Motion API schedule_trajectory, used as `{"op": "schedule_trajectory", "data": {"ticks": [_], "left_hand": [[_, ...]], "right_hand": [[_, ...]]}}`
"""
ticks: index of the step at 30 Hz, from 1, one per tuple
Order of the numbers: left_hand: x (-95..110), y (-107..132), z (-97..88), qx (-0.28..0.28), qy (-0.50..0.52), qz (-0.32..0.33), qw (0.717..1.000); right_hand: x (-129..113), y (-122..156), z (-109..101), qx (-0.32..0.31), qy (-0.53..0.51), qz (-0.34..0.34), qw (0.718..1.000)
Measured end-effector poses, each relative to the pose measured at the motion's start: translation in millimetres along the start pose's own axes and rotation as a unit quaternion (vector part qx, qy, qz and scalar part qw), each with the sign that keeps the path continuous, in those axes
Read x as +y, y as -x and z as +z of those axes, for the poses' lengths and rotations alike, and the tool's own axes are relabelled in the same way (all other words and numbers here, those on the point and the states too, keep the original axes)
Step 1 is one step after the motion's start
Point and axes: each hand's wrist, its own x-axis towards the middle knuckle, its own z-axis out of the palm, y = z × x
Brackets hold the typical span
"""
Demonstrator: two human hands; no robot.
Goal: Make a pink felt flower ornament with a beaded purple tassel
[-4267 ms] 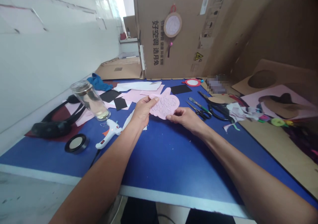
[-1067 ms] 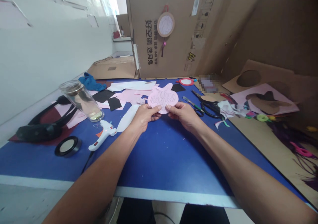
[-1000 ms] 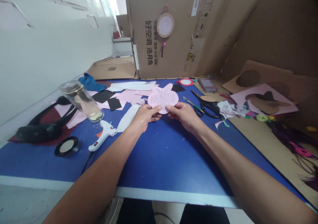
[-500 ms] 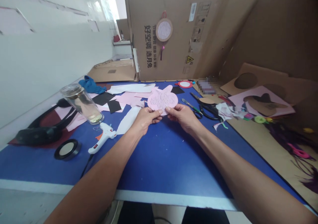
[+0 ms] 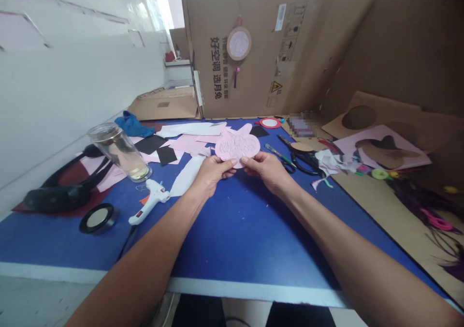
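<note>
A pink paper cutout (image 5: 237, 144) with rounded lobes, two points at its top and a line pattern on its face is held up above the blue table (image 5: 232, 240). My left hand (image 5: 216, 172) pinches its lower left edge, thumb on the front. On the lower right edge, my right hand (image 5: 264, 168) grips it in the same way, thumbs nearly meeting. The fingers behind the paper are partly hidden. Nearest to my right hand lie a craft knife (image 5: 279, 154) and black-handled pliers (image 5: 306, 161). White paper (image 5: 186, 176) lies beside my left hand.
On the left are a white glue gun (image 5: 149, 202), a glass cup (image 5: 121, 150), a roll of tape (image 5: 97, 218) and black headphones (image 5: 58, 196). Pink and black paper scraps (image 5: 167, 155) lie further back. A large cardboard box (image 5: 261, 85) stands behind; cardboard with holes (image 5: 391, 111) leans right.
</note>
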Motion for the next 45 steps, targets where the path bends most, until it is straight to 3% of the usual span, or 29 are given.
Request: {"op": "schedule_trajectory", "data": {"ticks": [11,19,36,45], "left_hand": [[3.3,0.1,1.2,0.024,0.055,0.054,0.997],[4.1,1.2,4.1,0.023,0.043,0.042,0.998],[0.9,-1.1,1.2,-0.002,0.059,0.027,0.998],[3.7,-2.4,-1.5,-0.003,0.074,0.063,0.995]], "right_hand": [[1.9,0.3,1.2,-0.022,-0.013,0.008,1.0],[0.1,-0.1,0.6,0.025,-0.057,-0.019,0.998],[-2.5,-0.5,1.0,0.028,-0.097,-0.002,0.995],[-0.2,-1.2,0.4,0.02,-0.076,-0.007,0.997]]}}
